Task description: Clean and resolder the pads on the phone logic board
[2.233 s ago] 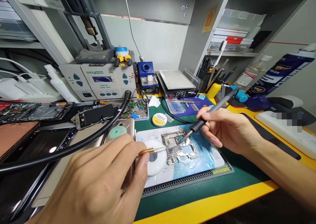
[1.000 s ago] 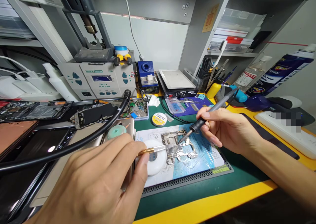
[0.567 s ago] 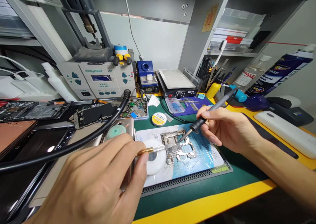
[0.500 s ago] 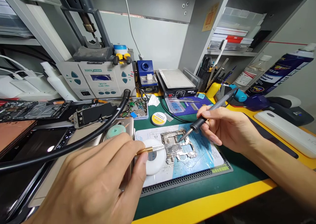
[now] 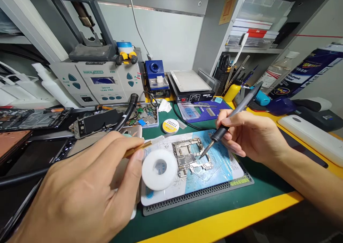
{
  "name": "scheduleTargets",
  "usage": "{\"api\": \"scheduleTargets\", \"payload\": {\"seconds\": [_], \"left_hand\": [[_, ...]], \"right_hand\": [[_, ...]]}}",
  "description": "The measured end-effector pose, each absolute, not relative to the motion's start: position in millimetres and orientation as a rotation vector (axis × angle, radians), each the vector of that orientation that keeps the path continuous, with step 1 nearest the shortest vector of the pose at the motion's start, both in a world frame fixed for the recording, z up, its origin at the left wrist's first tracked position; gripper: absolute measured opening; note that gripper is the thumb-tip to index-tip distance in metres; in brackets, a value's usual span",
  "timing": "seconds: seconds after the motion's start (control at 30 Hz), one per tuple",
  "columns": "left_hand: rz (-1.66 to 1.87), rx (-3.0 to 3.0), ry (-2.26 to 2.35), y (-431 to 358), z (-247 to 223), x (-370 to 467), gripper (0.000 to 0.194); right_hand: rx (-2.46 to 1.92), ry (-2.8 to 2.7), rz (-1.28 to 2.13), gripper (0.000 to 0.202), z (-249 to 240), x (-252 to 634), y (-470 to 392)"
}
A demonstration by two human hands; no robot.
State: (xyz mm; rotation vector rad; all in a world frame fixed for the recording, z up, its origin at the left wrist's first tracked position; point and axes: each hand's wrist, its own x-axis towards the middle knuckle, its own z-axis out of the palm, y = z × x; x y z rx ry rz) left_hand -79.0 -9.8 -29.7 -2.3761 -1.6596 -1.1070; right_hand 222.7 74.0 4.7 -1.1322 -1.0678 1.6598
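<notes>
My left hand point(image 5: 88, 186) pinches a craft knife point(image 5: 136, 148) by its gold handle; the silvery front end is blurred and hovers above the white mat. Beneath it lies a white ring-shaped roll point(image 5: 160, 169). In my right hand point(image 5: 249, 132) is a soldering iron point(image 5: 223, 130), held like a pen, its tip slanting down over the cut-out of a phone circuit board point(image 5: 187, 158). Whether the tip touches anything there I cannot tell. The board rests flat on a white and blue printed sheet point(image 5: 227, 164), on top of a grey perforated pad point(image 5: 198, 199).
A hot-air station point(image 5: 99, 82) stands back left, its black hose point(image 5: 130, 109) running past my left hand. Behind the board are a round tin point(image 5: 170, 126), a tray of board scraps point(image 5: 146, 116) and a heating plate point(image 5: 191, 81). Phone parts point(image 5: 93, 124) crowd the left; bottles stand right.
My left hand has drawn the knife left and up, away from the board. The soldering iron's tip has shifted slightly right and down. The view has tilted a little.
</notes>
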Motion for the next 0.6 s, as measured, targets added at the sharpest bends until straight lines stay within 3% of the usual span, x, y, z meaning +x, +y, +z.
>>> {"api": "scheduleTargets", "payload": {"seconds": [0.2,0.33,0.6], "left_hand": [[-1.141,-2.326,-1.798,7,-7,-81,0.018],[-1.544,-2.295,-2.270,22,3,-88,0.041],[-1.357,-2.668,-2.469,40,24,-82,0.040]], "right_hand": [[-1.064,-1.044,1.718,0.013,1,224,77],[-1.027,-1.036,1.756,0.014,-2,226,80],[-0.965,-1.028,1.815,0.012,-3,228,83]]}}
